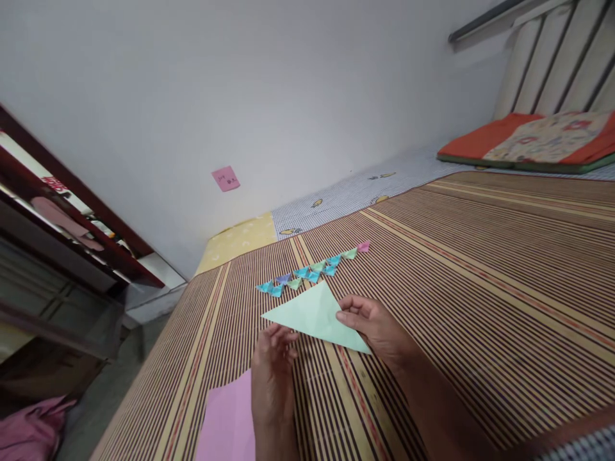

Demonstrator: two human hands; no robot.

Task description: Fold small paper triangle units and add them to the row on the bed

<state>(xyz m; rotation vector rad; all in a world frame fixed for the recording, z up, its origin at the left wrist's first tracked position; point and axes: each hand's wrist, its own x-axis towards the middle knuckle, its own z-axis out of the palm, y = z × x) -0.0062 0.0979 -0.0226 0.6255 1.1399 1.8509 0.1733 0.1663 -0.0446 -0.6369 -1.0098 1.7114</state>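
Note:
A pale green sheet of paper (pixel 312 314), folded into a triangle, is held above the striped mat. My right hand (pixel 372 323) grips its right edge, with the thumb on top and the fingers behind. Just below the paper's lower left edge is my left hand (pixel 273 358), its fingers loosely bent and apart; whether a fingertip touches the paper is hard to tell. Beyond the triangle, several small folded paper pieces (pixel 314 276) in blue, green, purple and pink lie in rows. A pink-purple paper sheet (pixel 228 419) lies beside my left forearm, which partly covers it.
The striped mat (pixel 461 269) covers the bed. A folded orange and floral cloth (pixel 523 141) lies at the far right by the white headboard slats (pixel 552 61). A pink note (pixel 225 178) is on the wall. The bed's left side drops to the floor (pixel 120 378).

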